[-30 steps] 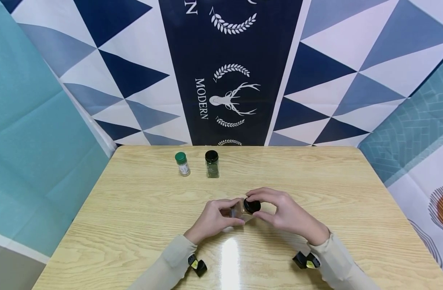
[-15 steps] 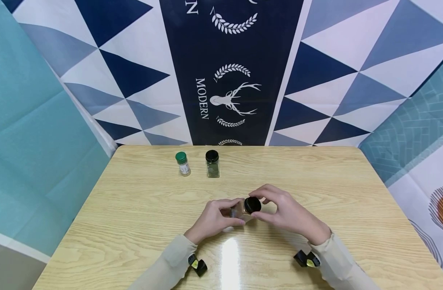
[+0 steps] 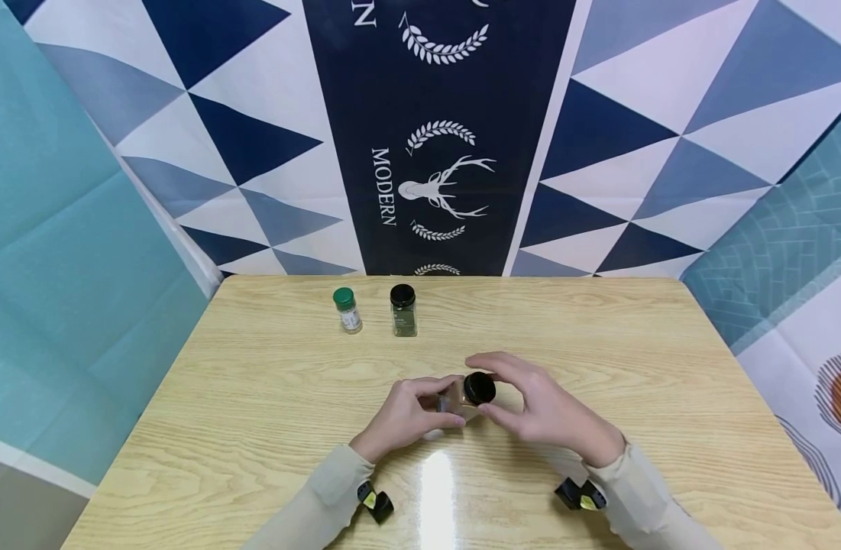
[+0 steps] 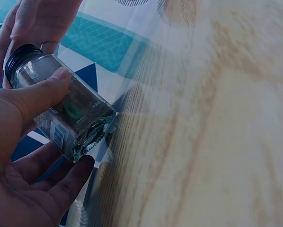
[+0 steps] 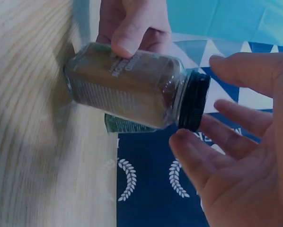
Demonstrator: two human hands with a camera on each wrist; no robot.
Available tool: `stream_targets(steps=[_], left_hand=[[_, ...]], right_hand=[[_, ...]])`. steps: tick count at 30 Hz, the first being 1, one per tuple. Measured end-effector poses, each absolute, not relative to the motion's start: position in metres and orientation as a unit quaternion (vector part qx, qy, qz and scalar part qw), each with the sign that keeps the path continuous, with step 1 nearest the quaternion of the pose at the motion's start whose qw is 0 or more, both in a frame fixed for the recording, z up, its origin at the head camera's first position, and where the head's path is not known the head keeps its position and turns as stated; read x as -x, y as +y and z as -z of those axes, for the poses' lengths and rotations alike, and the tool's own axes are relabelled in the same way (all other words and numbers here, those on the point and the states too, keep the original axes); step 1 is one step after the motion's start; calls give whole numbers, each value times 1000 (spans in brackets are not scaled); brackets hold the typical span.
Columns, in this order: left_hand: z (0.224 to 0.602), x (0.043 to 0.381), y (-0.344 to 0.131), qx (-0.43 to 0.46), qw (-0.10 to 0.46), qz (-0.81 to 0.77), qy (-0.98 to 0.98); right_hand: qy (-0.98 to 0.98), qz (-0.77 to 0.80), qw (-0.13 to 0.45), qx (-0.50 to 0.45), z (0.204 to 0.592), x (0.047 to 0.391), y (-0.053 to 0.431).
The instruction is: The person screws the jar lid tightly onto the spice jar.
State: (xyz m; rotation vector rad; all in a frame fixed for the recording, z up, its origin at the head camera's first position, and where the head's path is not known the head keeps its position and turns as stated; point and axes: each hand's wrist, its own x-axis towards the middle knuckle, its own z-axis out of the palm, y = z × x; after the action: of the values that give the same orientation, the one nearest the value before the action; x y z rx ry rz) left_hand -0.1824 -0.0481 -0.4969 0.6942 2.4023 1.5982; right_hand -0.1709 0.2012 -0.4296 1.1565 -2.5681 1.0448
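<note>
A square glass spice jar point(image 3: 453, 399) with brown powder inside is tilted above the table, its black lid point(image 3: 480, 387) towards the right. My left hand point(image 3: 408, 415) grips the jar's body between thumb and fingers; the left wrist view shows the thumb lying across the glass point(image 4: 80, 101). Around the lid, my right hand point(image 3: 544, 405) holds its thumb and fingers spread in a loose curve. In the right wrist view the thumb stands apart from the lid point(image 5: 194, 101), while a fingertip is close below it; whether that one touches, I cannot tell. The lid sits on the jar.
Towards the back of the wooden table point(image 3: 255, 412) stand a small green-capped shaker point(image 3: 348, 315) and a black-lidded jar with green contents point(image 3: 403, 317). Patterned cloth point(image 3: 441, 114) hangs behind the table. Teal cloth point(image 3: 69, 267) hangs at the left.
My right hand's fingers shift around the lid and now stand spread away from it. The left hand and the jar stay nearly where they were.
</note>
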Motion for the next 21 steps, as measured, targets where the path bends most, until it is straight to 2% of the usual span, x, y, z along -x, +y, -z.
stream_targets(steps=[21], left_hand=[[497, 183, -49, -232, 95, -536, 806]], right_hand=[[-857, -342, 54, -383, 430, 172, 203]])
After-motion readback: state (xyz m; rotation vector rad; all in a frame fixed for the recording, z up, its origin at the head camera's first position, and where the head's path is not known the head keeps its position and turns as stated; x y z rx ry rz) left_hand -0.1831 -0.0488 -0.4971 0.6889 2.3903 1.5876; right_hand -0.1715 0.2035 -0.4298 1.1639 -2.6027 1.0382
